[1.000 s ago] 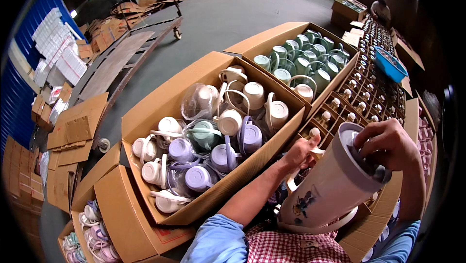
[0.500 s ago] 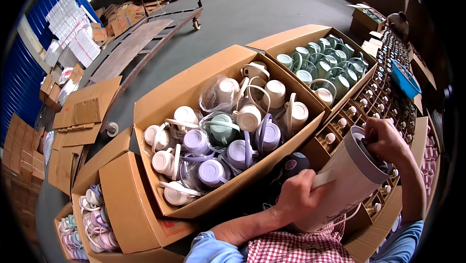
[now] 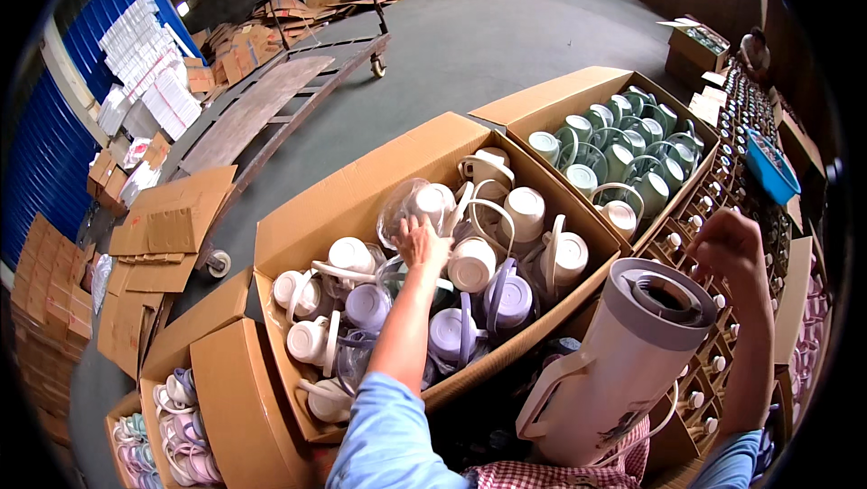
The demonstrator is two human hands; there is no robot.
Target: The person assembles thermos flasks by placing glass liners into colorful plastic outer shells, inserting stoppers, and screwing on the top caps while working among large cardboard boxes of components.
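A pale pink vacuum flask (image 3: 601, 367) with a mauve collar, side handle and thin white loop stands tilted against my checked apron, its open mouth (image 3: 670, 295) facing up. My right hand (image 3: 727, 243) is raised beside the collar with its fingers curled; whatever is in them is hidden. My left hand (image 3: 422, 243) reaches into the large carton (image 3: 348, 186), fingers spread at a white cup-shaped lid (image 3: 435, 203) in clear plastic. Around it lie more white lids (image 3: 471, 265) and purple lids (image 3: 508, 299), many with loop handles.
Behind the large carton, another carton (image 3: 551, 83) holds green lids. Divided cartons of white-topped bottles (image 3: 673, 241) run along the right, with a blue basin (image 3: 769, 168) on them. A flat trolley (image 3: 262, 114) stands far left. A person (image 3: 755, 51) is at far right.
My left hand has let go of the flask's handle and moved left into the large carton. The right hand has come up out of the flask's mouth. The view has shifted slightly.
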